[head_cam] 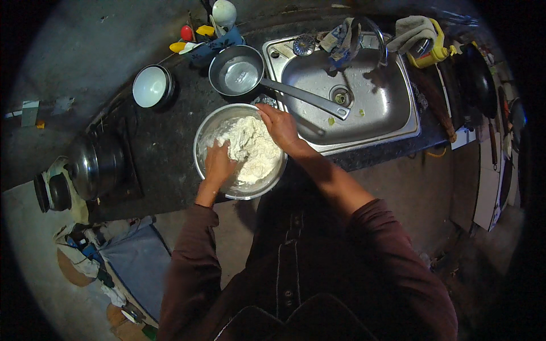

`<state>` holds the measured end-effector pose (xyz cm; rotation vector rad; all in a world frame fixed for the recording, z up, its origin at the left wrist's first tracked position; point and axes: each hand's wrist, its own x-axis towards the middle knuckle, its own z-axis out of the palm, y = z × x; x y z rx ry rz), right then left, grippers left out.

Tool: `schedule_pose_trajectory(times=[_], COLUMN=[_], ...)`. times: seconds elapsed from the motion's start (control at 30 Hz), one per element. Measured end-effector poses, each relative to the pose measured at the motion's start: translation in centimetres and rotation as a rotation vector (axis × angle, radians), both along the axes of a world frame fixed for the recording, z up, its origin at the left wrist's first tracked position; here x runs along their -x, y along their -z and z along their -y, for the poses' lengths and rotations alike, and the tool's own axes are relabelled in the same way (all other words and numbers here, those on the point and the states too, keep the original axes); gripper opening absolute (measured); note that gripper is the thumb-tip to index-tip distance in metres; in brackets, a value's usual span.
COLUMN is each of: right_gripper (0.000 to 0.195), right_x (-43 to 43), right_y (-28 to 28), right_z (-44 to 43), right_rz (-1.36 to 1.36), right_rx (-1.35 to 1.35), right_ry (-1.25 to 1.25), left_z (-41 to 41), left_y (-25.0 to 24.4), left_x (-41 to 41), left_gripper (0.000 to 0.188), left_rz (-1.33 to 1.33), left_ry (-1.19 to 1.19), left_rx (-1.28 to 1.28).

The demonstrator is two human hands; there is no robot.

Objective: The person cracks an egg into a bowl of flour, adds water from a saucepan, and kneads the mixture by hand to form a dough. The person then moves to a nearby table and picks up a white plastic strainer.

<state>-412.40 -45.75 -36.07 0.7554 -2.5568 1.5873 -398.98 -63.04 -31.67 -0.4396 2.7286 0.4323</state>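
Observation:
A round metal bowl (199,160) stands at the front edge of the dark countertop, with pale, lumpy flour dough (256,149) inside. My left hand (219,162) is in the bowl's left part, its fingers pressed into the dough and partly hidden by it. On the upper right rim lies my right hand (279,128), gripping the bowl's edge with the thumb and fingers. Just behind the bowl sits a metal saucepan (236,70), its long handle reaching over the sink.
To the right is a stainless steel sink (375,115) with a curved faucet (379,38). Stacked bowls (150,86) stand at the back left, a lidded metal pot (96,166) at the far left. A blue patterned container (213,49) holds utensils behind the saucepan.

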Motion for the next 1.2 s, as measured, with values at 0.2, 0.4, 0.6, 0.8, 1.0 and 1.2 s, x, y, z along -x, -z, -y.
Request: schedule_pose_trajectory(times=[0.2,0.4,0.6,0.8,1.0,1.2], right_gripper=[0.020,0.021,0.021,0.021,0.020,0.021], right_x=[-0.2,-0.2,-0.1,-0.2,0.3,0.0], right_y=[0.0,0.1,0.6,0.2,0.0,-0.1], right_z=[0.2,0.2,0.1,0.4,0.3,0.2], right_rz=[0.008,0.031,0.024,0.043,0.013,0.074], right_rx=[0.023,0.021,0.042,0.007,0.012,0.009], right_ry=[0.015,0.016,0.016,0.028,0.008,-0.013], left_z=[0.3,-4.5,-1.3,-4.7,-6.1,-3.1], left_y=[1.7,4.5,6.3,3.8,0.0,0.9], left_x=[-2.9,-4.4,-3.1,4.0,2.6,-2.2], left_gripper=[0.061,0.075,0.081,0.084,0.072,0.074], left_rz=[0.119,-0.036,-0.301,-0.109,0.105,0.012], left_ry=[0.047,-0.336,-0.118,0.037,0.406,0.308], left_rx=[0.163,-0.447,-0.218,-0.153,-0.055,-0.015])
